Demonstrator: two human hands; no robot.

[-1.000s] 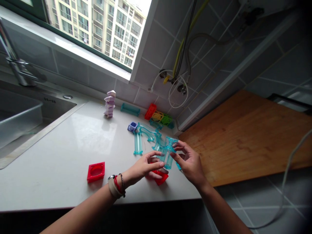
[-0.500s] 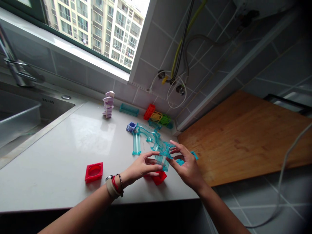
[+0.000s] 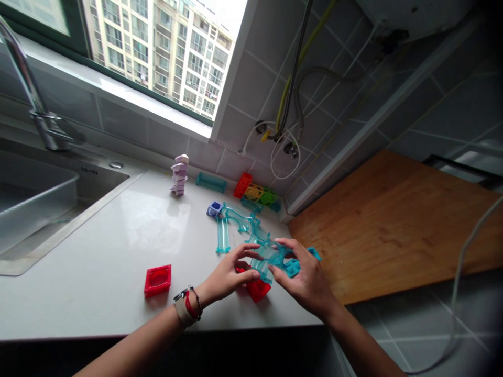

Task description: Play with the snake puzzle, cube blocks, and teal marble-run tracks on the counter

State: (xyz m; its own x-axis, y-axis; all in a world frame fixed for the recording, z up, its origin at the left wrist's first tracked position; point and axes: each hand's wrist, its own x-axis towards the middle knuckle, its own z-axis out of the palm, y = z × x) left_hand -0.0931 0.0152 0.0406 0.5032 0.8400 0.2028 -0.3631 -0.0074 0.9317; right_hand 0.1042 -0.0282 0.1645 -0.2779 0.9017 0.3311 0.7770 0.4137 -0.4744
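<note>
My right hand (image 3: pixel 304 269) pinches a translucent teal marble-run track piece (image 3: pixel 276 255) between thumb and fingers. At the piece's left end, my left hand (image 3: pixel 236 269) has its fingers and thumb curled round the edge. Under the hands stands a red block (image 3: pixel 258 289), partly covered by them. Farther back, more teal track pieces (image 3: pixel 238 214) reach to a blue-purple block (image 3: pixel 214 209); a straight teal track (image 3: pixel 223 235) lies beside them. A bright blue piece (image 3: pixel 292 267) shows behind my right hand. To the left, a red square block with a round hole (image 3: pixel 157 281) sits apart.
A stack of pale purple pieces (image 3: pixel 179 175) stands near the wall, with a teal trough (image 3: pixel 211 181) and red (image 3: pixel 242 184), yellow and green blocks beyond. A wooden board (image 3: pixel 393 225) is at the right, a sink with a plastic bin (image 3: pixel 39 193) at the left.
The held teal track piece has tilted and come down slightly between my hands. Both hands keep their hold. The whole view has shifted a little.
</note>
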